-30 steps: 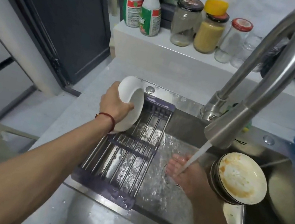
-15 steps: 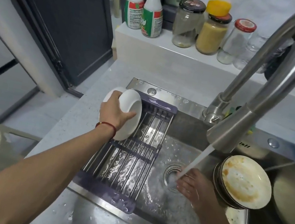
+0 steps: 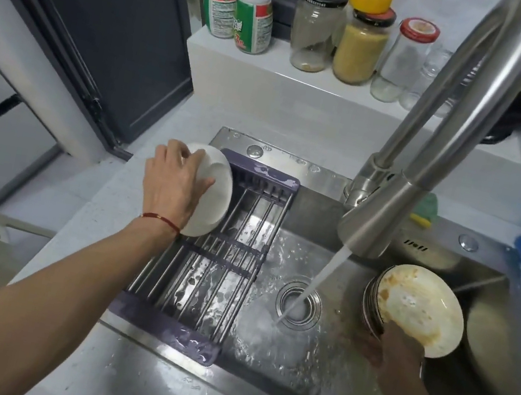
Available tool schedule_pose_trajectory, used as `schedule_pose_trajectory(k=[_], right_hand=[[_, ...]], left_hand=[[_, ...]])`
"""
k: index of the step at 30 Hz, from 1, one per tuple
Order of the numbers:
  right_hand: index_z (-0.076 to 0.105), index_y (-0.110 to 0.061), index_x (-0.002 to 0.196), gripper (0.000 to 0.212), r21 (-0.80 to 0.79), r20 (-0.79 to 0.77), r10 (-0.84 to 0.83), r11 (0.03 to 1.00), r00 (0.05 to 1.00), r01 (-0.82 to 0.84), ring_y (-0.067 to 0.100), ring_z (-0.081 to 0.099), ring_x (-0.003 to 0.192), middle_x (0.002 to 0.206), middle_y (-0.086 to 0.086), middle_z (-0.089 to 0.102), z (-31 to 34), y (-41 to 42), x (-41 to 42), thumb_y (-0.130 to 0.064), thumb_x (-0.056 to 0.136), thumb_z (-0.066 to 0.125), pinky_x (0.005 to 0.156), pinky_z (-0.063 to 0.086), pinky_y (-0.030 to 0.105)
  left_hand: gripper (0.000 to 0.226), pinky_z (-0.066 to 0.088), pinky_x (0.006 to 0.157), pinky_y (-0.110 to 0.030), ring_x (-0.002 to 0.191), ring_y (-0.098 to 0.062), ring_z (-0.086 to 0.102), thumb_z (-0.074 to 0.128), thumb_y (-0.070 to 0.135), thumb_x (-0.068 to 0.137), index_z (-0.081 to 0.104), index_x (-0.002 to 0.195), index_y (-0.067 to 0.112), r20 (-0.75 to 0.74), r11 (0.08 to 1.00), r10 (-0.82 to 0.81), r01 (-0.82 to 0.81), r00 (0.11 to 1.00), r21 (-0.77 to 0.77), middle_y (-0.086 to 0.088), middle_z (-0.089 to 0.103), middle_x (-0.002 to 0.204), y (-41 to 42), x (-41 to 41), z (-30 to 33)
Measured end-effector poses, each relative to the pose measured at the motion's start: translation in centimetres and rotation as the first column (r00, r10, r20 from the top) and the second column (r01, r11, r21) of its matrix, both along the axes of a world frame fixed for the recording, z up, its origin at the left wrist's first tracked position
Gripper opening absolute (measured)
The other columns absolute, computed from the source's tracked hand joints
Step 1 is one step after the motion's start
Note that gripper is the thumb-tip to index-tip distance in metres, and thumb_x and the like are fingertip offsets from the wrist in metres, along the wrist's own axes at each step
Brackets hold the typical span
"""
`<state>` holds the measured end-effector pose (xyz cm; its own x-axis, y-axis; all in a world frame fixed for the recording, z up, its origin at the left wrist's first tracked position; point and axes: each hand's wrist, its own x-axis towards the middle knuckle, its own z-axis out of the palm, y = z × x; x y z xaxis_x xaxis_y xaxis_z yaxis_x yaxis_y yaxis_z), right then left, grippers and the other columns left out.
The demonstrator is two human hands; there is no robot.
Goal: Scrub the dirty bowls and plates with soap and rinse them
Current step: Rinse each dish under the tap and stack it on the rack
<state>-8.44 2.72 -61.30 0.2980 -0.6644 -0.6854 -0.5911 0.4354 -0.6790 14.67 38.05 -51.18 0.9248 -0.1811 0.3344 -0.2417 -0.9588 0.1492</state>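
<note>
Holding one white bowl (image 3: pixel 209 195) with my left hand (image 3: pixel 172 183), I keep it on its side at the far left corner of the rack (image 3: pixel 203 277) that lies across the left part of the sink (image 3: pixel 308 373). My fingers curl over its rim and my thumb lies on its bottom, which faces to the right. The bowl looks clean and white, with no stains that I can see. On this wrist I wear one red string (image 3: pixel 161 220).

My right hand (image 3: pixel 394 348) is at the near edge of the stack of dirty plates (image 3: pixel 420 309), which leans on the right side of the sink. I cannot tell if the fingers already grasp a plate, because they are hidden behind the hand. The top plate is cream colored, with orange-brown sauce along its edge and some wet foam in the middle. Under it I see several dark rims, but I cannot count them exactly.

One tap (image 3: pixel 401 201) gives one stream of water (image 3: pixel 317 280), which falls into the drain (image 3: pixel 299 305) between my two hands.

On the ledge (image 3: pixel 274 71) behind the sink stand two white bottles (image 3: pixel 238 9) with green and red labels, and beside them four jars (image 3: pixel 359 40). One sponge (image 3: pixel 425 210) lies behind the tap.
</note>
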Motion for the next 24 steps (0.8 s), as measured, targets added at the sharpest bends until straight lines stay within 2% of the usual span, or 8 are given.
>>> schedule_pose_trajectory(k=[4, 8, 10, 12, 15, 19, 22, 24], right_hand=[[0.043, -0.005, 0.140, 0.064, -0.074, -0.071, -0.188, 0.980, 0.980, 0.182, 0.031, 0.061, 0.094, 0.124, 0.019, 0.061, -3.3, -3.5, -1.4, -0.020, 0.083, 0.068, 0.080, 0.060, 0.051], [0.045, -0.005, 0.144, 0.077, -0.147, -0.144, -0.213, 0.970, 0.966, 0.192, 0.043, 0.062, 0.113, 0.135, 0.022, 0.057, -4.5, -5.2, -1.2, -0.026, 0.075, 0.071, 0.091, 0.057, 0.058], [0.036, 0.001, 0.147, 0.077, -0.142, -0.193, -0.261, 0.961, 0.946, 0.237, 0.044, 0.055, 0.126, 0.145, 0.025, 0.046, -1.0, -4.2, -0.7, -0.021, 0.081, 0.070, 0.102, 0.051, 0.055], [0.040, 0.003, 0.141, 0.060, -0.083, -0.154, -0.299, 0.954, 0.942, 0.289, 0.037, 0.053, 0.128, 0.142, 0.019, 0.049, 0.6, -4.3, -1.1, -0.017, 0.091, 0.066, 0.105, 0.048, 0.050], [0.048, 0.001, 0.140, 0.048, 0.013, -0.032, -0.326, 0.945, 0.945, 0.327, 0.038, 0.060, 0.122, 0.139, 0.023, 0.055, 0.9, -3.8, -1.3, -0.009, 0.095, 0.060, 0.102, 0.052, 0.050], [0.039, -0.005, 0.148, 0.063, 0.115, 0.036, -0.565, 0.822, 0.824, 0.558, 0.033, 0.055, 0.121, 0.147, 0.018, 0.044, 1.5, -4.4, -0.6, 0.001, 0.091, 0.064, 0.095, 0.055, 0.044], [0.044, -0.004, 0.145, 0.058, 0.171, 0.017, -0.567, 0.813, 0.823, 0.557, 0.033, 0.056, 0.124, 0.145, 0.019, 0.049, 1.5, -5.1, -0.5, 0.006, 0.091, 0.063, 0.098, 0.056, 0.045], [0.046, -0.003, 0.144, 0.054, 0.177, 0.038, -0.552, 0.824, 0.833, 0.538, 0.030, 0.061, 0.111, 0.141, 0.019, 0.052, 1.3, -5.4, -1.0, 0.008, 0.092, 0.059, 0.095, 0.058, 0.042]], left_hand=[[0.051, 0.042, 0.089, -0.054, 0.115, -0.043, 0.050, 0.083, 0.025, 0.083, 0.064, 0.128, 0.012, 0.015, 0.990, -0.055, 0.053, 0.998, 0.134, -0.022, 0.056, 0.126, -1.6, -1.8, -0.9], [0.059, 0.038, 0.099, -0.058, 0.121, -0.044, 0.050, 0.085, 0.006, 0.069, 0.067, 0.125, 0.011, -0.054, 0.985, -0.114, 0.120, 0.992, 0.125, -0.022, 0.057, 0.131, -2.6, -3.5, -0.8], [0.039, 0.048, 0.091, -0.055, 0.107, -0.037, 0.059, 0.084, 0.002, 0.075, 0.073, 0.110, 0.011, -0.085, 0.988, -0.151, 0.153, 0.985, 0.018, -0.016, 0.066, 0.116, -3.4, -5.2, -1.0], [0.022, 0.059, 0.078, -0.048, 0.082, -0.025, 0.063, 0.078, -0.005, 0.078, 0.072, 0.089, 0.013, -0.146, 0.949, -0.272, 0.241, 0.951, -0.203, -0.006, 0.070, 0.091, -4.9, -8.4, -1.7], [0.035, 0.061, 0.064, -0.033, 0.064, -0.011, 0.061, 0.068, -0.016, 0.075, 0.066, 0.076, 0.019, -0.189, 0.855, -0.427, 0.327, 0.884, -0.402, 0.006, 0.068, 0.074, -6.0, -14.0, -2.4], [0.038, 0.060, 0.067, -0.026, 0.068, -0.004, 0.063, 0.061, -0.016, 0.076, 0.065, 0.075, 0.022, -0.361, 0.802, -0.551, 0.358, 0.753, -0.478, 0.013, 0.068, 0.075, -8.9, -19.2, -3.9], [0.038, 0.058, 0.076, -0.023, 0.077, -0.003, 0.063, 0.054, -0.013, 0.082, 0.069, 0.080, 0.022, -0.521, 0.800, -0.588, 0.347, 0.619, -0.490, 0.016, 0.066, 0.080, -11.4, -20.4, -4.3], [0.036, 0.056, 0.080, -0.020, 0.082, -0.002, 0.063, 0.054, -0.012, 0.086, 0.071, 0.084, 0.020, -0.623, 0.828, -0.556, 0.295, 0.551, -0.477, 0.015, 0.068, 0.086, -13.0, -20.7, -4.3]])
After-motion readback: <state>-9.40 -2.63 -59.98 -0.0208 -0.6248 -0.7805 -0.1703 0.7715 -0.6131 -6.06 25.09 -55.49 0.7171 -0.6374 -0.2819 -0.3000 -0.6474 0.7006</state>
